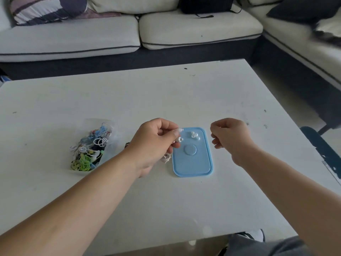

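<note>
Blue lid (193, 169) lies flat about mid-table (166, 200), slightly right of centre, long side running away from the near edge. A small beige string bit (167, 157) sits just off its left edge. The left hand (156, 143) hovers over the lid's far left corner, thumb and fingertips pinching a tiny clear piece (180, 130) that pokes out rightward past the fingertips. A few more clear bits (194, 135) rest on the lid's far end, just beside that pinch. The right hand (230, 137) hangs off the lid's far right corner with its fingers curled; can't tell if it holds anything. Left of it all is a clear tub (96, 120) of coloured bands (86, 152). A sofa (73, 37) stands past the far edge.
</note>
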Demonstrator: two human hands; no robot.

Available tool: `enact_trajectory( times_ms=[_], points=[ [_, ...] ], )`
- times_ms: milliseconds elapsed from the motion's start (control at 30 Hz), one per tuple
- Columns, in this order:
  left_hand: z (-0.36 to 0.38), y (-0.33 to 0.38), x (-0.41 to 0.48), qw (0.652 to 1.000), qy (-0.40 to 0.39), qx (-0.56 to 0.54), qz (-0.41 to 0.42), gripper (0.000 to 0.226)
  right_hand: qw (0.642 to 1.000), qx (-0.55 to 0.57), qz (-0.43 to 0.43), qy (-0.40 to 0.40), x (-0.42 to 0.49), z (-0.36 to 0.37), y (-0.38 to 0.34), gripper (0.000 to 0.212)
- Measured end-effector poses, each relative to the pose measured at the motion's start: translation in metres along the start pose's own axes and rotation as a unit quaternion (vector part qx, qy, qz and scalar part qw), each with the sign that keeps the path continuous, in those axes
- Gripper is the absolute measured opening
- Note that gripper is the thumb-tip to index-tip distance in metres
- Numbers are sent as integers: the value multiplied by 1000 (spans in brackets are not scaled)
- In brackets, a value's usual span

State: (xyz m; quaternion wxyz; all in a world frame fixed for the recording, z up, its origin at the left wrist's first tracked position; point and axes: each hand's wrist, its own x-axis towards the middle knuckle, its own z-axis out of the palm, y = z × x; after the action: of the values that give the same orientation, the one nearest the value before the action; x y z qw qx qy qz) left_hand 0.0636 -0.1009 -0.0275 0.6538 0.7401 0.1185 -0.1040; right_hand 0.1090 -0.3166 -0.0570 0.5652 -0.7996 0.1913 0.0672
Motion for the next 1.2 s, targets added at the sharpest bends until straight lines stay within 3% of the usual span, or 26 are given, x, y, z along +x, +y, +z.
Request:
enact_trajectory(
  times_ms=[267,567,633,700,767,833,933,1200],
  points=[
    [8,-6,-3,1000,-5,2,-11,4,982,-175,-59,-47,23,25,33,12],
    [0,-9,-4,1000,-12,8,-15,8,968,-235,-86,-31,27,38,29,9],
    [-3,-7,-5,1000,-9,7,-13,8,981,-175,-76,-28,20,36,16,8],
    [-8,-5,-6,1000,-1,2,-6,8,997,-29,-49,-58,5,34,-3,4],
    [-13,-1,-7,1000,11,-3,6,11,981,131,-14,-141,-13,33,-22,12],
    [-20,3,-8,999,26,-15,19,12,953,202,1,-227,-28,33,-34,15],
    [-32,7,-11,999,27,-28,34,8,928,231,-7,-292,-38,36,-43,16],
    [-56,8,-17,997,2,2,78,6,899,243,-26,-364,-42,48,-49,23]
  ],
)
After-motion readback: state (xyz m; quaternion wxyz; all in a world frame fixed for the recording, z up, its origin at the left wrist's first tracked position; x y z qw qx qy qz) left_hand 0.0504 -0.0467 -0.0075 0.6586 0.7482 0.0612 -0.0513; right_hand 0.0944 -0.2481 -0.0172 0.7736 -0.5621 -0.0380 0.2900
